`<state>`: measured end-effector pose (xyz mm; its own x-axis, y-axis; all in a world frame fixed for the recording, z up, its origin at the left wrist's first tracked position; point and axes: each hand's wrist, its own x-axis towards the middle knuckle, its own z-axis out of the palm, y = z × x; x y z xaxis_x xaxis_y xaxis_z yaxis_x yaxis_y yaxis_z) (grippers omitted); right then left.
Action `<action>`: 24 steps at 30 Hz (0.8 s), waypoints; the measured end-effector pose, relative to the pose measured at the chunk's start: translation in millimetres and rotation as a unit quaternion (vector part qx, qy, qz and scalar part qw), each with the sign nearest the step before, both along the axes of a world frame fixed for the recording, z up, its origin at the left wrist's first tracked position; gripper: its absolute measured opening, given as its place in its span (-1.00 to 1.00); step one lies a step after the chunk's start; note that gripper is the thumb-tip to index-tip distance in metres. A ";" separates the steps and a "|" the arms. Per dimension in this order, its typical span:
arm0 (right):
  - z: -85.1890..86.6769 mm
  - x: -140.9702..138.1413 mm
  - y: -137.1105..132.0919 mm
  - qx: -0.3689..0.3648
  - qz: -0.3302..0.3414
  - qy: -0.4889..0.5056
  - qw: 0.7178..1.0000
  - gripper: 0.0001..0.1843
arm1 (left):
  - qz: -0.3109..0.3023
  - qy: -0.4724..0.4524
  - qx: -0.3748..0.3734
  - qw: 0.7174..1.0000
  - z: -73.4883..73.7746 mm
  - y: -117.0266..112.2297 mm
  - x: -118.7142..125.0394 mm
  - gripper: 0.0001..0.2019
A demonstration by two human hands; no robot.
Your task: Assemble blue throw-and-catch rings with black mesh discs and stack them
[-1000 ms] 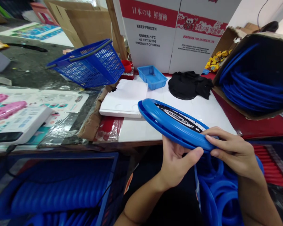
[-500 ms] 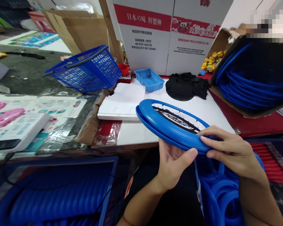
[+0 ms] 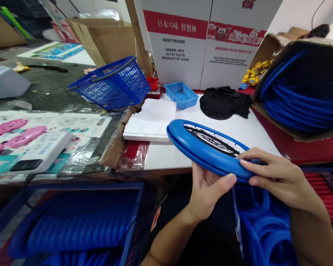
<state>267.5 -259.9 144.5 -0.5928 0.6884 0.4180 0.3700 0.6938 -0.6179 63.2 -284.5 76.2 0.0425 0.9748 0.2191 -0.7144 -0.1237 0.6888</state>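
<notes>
Both my hands hold a blue ring-shaped flying disc point(image 3: 194, 140) tilted above the front edge of the work table. Its centre carries a black fabric piece point(image 3: 211, 142) with white lettering, and small pegs line the inner edge. At the left, the rim shows a gap between an upper and a lower ring. My left hand point(image 3: 209, 188) grips the near underside, thumb on the edge and fingers hidden beneath. My right hand point(image 3: 277, 177) pinches the right rim, fingers on top. Beyond lie a pile of black fabric pieces point(image 3: 224, 102) and a light-blue tray point(image 3: 181, 96).
Crates of blue rings point(image 3: 80, 225) stand low at left, with more loose blue rings point(image 3: 272, 232) below my right arm. A carton of blue rings point(image 3: 305, 99) sits at right. A blue basket point(image 3: 113, 85), a white foam block point(image 3: 151, 120) and a printed white carton point(image 3: 180, 70) are behind.
My view has shifted slightly left, so everything appears a little further right. Both hands keep the same hold on the flying disc, which looks slightly flatter.
</notes>
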 end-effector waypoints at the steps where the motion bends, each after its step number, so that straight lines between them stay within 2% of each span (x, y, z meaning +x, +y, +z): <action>1: -0.2 0.4 0.6 0.004 0.001 -0.001 1.000 -0.47 | -0.003 -0.001 0.001 1.000 -0.2 0.4 0.1 -0.13; 5: -3.3 2.4 5.3 0.020 0.013 0.008 1.000 -0.46 | 0.000 0.002 -0.001 1.000 -1.9 1.6 1.2 -0.12; 10: -7.5 3.3 14.2 0.006 0.047 0.020 0.999 -0.44 | 0.013 -0.003 0.003 1.000 -3.3 3.9 2.1 -0.12; 15: -6.0 2.7 18.9 0.005 0.052 0.005 0.999 -0.42 | 0.007 -0.004 -0.006 1.000 -3.6 6.1 1.0 -0.10; 24: -1.8 4.8 12.9 0.038 0.055 -0.020 0.998 -0.41 | 0.006 -0.017 -0.005 1.000 -1.4 3.1 3.0 -0.09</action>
<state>272.2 -247.1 142.7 -0.6795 0.5858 0.4418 0.3123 0.7758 -0.5483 66.2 -281.4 74.9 0.0245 0.9772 0.2110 -0.7356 -0.1253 0.6657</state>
